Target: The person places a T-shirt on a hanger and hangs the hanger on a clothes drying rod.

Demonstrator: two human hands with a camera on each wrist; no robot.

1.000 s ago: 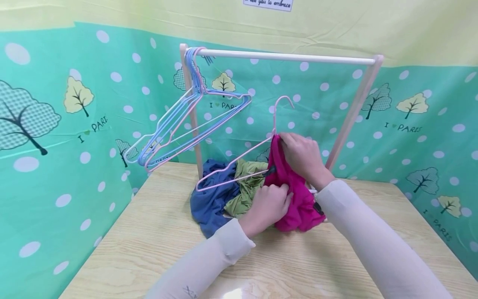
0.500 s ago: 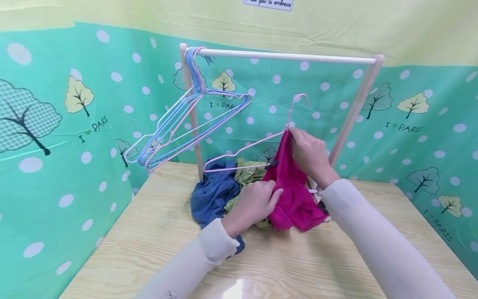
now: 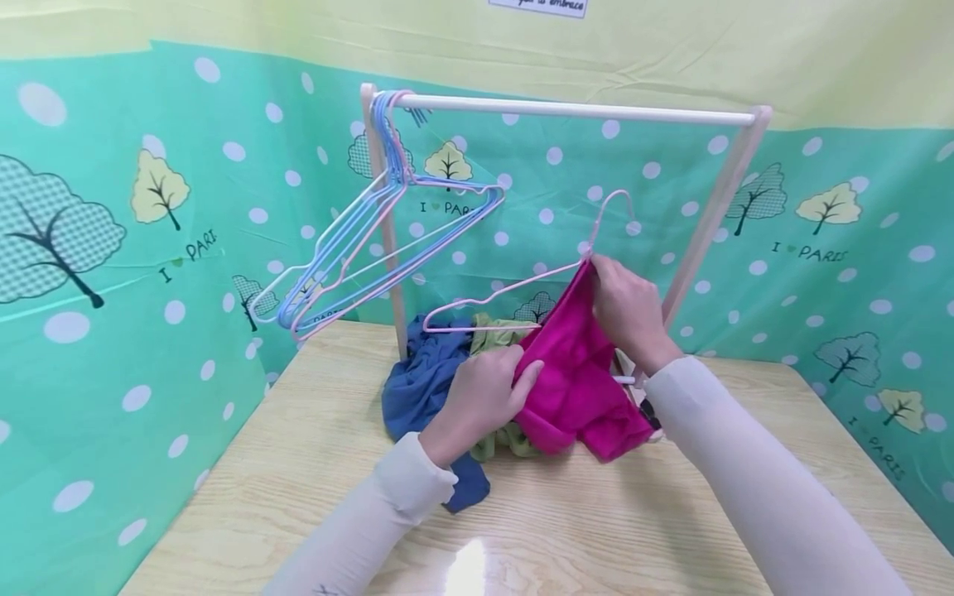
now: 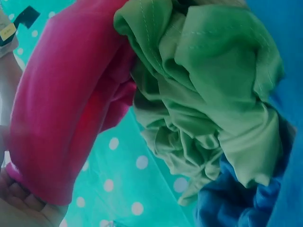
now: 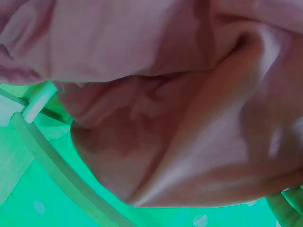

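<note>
A magenta garment (image 3: 570, 377) hangs partly over a pink wire hanger (image 3: 507, 328). My right hand (image 3: 628, 302) grips the cloth at its top, just below the hanger's hook. Lower and to the left, my left hand (image 3: 484, 393) holds the garment's edge. The hanger's left arm sticks out bare, while its right side is hidden by cloth. In the left wrist view, fingers (image 4: 26, 203) curl at the hem of the magenta cloth (image 4: 61, 94). Folds of the garment (image 5: 142, 47) fill most of the right wrist view.
Crumpled blue cloth (image 3: 421, 385) and green cloth (image 3: 510, 443) lie on the wooden table (image 3: 298, 463) behind my left hand. A rack with a white rail (image 3: 566, 108) stands behind. Several blue, pink and white hangers (image 3: 387, 199) hang at its left end.
My left hand has moved left, spreading the magenta cloth that way. My right hand, with the hanger and collar, has shifted right, and the hanger's left arm has risen.
</note>
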